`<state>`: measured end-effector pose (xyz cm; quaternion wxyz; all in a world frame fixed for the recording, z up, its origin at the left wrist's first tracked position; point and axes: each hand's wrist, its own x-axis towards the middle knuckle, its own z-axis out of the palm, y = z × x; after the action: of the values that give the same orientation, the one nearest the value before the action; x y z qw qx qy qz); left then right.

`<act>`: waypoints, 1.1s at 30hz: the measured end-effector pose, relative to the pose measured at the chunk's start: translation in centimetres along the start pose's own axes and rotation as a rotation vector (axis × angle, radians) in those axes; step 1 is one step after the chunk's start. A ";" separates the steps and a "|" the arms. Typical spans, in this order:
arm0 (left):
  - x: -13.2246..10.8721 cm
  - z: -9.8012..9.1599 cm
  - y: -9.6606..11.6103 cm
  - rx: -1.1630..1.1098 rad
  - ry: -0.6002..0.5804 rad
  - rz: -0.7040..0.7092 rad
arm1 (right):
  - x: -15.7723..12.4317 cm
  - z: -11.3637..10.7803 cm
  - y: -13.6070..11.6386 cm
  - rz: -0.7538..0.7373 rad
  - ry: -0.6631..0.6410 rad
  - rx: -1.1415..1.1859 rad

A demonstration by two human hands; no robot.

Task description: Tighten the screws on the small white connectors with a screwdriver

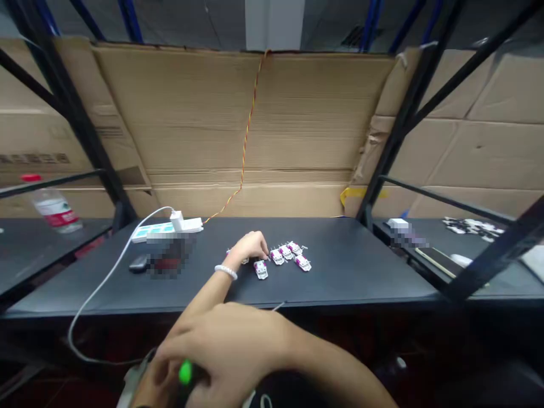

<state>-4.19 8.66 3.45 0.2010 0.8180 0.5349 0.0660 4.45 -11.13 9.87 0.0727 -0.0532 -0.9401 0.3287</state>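
Observation:
My left hand (250, 246), with a white beaded bracelet (226, 272) at the wrist, reaches over the dark tabletop. Its fingers are curled down, with the fingertips beside a group of small white-and-purple parts (277, 256); whatever they pinch is hidden. One such part (260, 270) lies just in front of it, and another is half covered behind the hand. In the foreground my right hand (229, 345), smeared by motion, crosses over my left forearm. Its fingers close around a thing with a bright green end (186, 372). A thin grey tip (279, 306) shows past its upper edge.
A white power strip (168, 229) with a plugged-in charger and a trailing white cable (108, 272) lies at the left. Near it are a grey object (139, 263) and a pixelated patch. Black metal posts (393, 136) frame both sides; cardboard (191, 113) closes the back.

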 end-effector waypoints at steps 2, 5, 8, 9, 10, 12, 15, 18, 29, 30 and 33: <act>-0.2 0.1 -0.2 -0.016 -0.010 0.036 | -2.9 -2.2 2.6 0.234 0.171 -0.127; -0.1 0.3 -0.4 -0.035 -0.019 0.080 | -7.0 -3.5 6.5 0.576 0.361 -0.190; 0.1 0.5 -0.6 -0.039 -0.015 0.102 | -9.4 -3.6 10.1 0.726 0.404 -0.150; 0.2 0.5 -0.6 -0.039 -0.014 0.108 | -9.9 -3.6 11.1 0.745 0.398 -0.145; 0.2 0.6 -0.6 -0.039 -0.015 0.113 | -10.1 -3.5 11.9 0.764 0.397 -0.143; 0.2 0.5 -0.6 -0.037 -0.026 0.125 | -10.4 -3.6 13.1 0.792 0.411 -0.136; 0.0 0.4 -0.5 -0.031 -0.037 0.134 | -10.5 -3.8 14.2 0.804 0.436 -0.120; -0.1 0.3 -0.4 -0.023 -0.036 0.124 | -10.7 -4.2 14.7 0.789 0.456 -0.105; 0.3 0.7 0.3 0.046 -0.019 0.098 | -11.7 -4.7 12.8 0.692 0.502 -0.081; 0.2 0.7 0.3 0.054 -0.022 0.109 | -11.8 -4.7 12.4 0.691 0.510 -0.082; 0.2 0.7 0.1 0.070 -0.019 0.146 | -12.2 -4.5 11.3 0.707 0.539 -0.081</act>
<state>-3.76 8.57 2.85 0.1720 0.8620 0.4738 0.0539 17.85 -1.37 5.00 0.1962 -0.4579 -0.8237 0.2707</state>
